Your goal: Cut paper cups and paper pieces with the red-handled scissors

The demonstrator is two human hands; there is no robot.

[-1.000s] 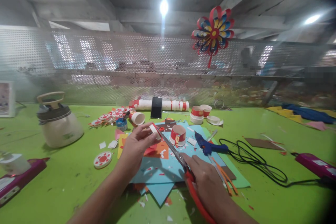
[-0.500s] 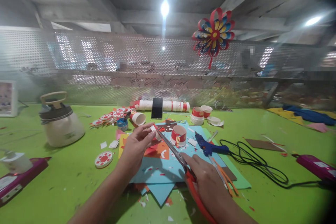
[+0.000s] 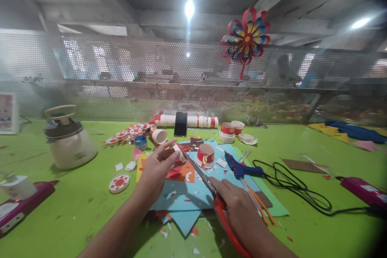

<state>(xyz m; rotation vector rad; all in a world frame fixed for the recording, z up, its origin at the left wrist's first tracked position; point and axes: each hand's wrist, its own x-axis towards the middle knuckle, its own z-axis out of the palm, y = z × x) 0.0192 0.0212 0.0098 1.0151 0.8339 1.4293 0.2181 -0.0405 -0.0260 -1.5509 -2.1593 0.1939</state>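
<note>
Pinched between the thumb and fingers of my left hand (image 3: pixel 157 167) is a small red and white paper piece (image 3: pixel 180 154). My right hand (image 3: pixel 237 199) is wrapped round the red handles of a pair of scissors (image 3: pixel 208 183). Their blades point up and to the left, with the tips at the paper piece's edge; whether they are cutting into it I cannot tell. Just beyond the blades, a cut-down red and white paper cup (image 3: pixel 205 155) stands on the blue paper sheet (image 3: pixel 178 201). Orange paper (image 3: pixel 190 174) and small scraps lie beneath my hands.
A blue glue gun (image 3: pixel 240 167) with a looping black cord lies to the right. Left of my hands is a round dotted disc (image 3: pixel 119 184). Behind are a phone (image 3: pixel 180 124), a paint jar (image 3: pixel 140 142) and paper cups (image 3: pixel 227 132). A jug (image 3: pixel 69 145) stands far left.
Almost nothing differs. Both hands, the scissors and the paper piece stay in nearly the same place, and the view has shifted very slightly.
</note>
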